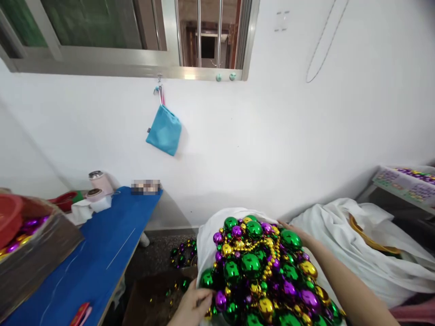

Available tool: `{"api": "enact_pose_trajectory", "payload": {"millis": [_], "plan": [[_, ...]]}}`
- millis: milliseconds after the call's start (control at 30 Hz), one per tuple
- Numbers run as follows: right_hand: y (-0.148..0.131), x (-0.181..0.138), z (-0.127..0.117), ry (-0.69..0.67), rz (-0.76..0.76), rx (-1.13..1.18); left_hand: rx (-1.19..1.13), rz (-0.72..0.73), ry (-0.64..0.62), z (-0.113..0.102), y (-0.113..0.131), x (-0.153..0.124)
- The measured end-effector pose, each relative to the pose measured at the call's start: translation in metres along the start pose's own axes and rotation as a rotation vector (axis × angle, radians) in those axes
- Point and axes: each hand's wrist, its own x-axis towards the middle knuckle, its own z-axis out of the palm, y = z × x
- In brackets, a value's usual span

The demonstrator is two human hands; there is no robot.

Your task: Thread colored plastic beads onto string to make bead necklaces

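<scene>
A white sack [205, 246] is heaped to its mouth with shiny bead strings [250, 265] in green, purple and gold, large balls mixed with small ones. My left hand [192, 302] is closed on the sack's near left edge, thumb and fingers bent beside a purple bead. Along the far right side reaches my right arm, with my right hand [299, 232] at the sack's rim. A large green ball partly covers its fingers, which look closed on the rim.
Left stands a blue-topped table [112, 242] with a brown box [37, 258] of beads. More bead strings [185, 253] lie on the floor. White cloth sacking [350, 244] is piled right. A blue pouch [165, 130] hangs below the window.
</scene>
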Motion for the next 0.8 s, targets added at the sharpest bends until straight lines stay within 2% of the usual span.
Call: {"api": "enact_pose_trajectory", "payload": {"millis": [133, 267, 367, 467, 567, 633, 700, 800], "plan": [[-0.006, 0.016, 0.006, -0.087, 0.037, -0.061, 0.072, -0.018, 0.159, 0.002, -0.003, 0.006], [-0.016, 0.026, -0.019, -0.022, 0.097, -0.099, 0.075, -0.079, 0.224, -0.010, 0.009, 0.007], [-0.024, 0.032, -0.060, 0.119, 0.190, -0.121, -0.037, -0.026, 0.274, -0.030, 0.042, 0.009], [-0.043, 0.046, -0.111, 0.302, 0.259, -0.154, -0.157, 0.059, 0.347, -0.059, 0.092, 0.013], [-0.074, 0.063, -0.151, 0.488, 0.231, -0.199, -0.307, 0.117, 0.497, -0.087, 0.132, 0.011], [-0.093, 0.071, -0.164, 0.562, 0.189, -0.217, -0.343, 0.130, 0.549, -0.101, 0.144, 0.004], [-0.106, 0.074, -0.168, 0.597, 0.152, -0.229, -0.254, 0.140, 0.534, -0.109, 0.145, -0.006], [-0.112, 0.069, -0.166, 0.611, 0.099, -0.245, -0.038, 0.102, 0.407, -0.115, 0.139, -0.020]]}}
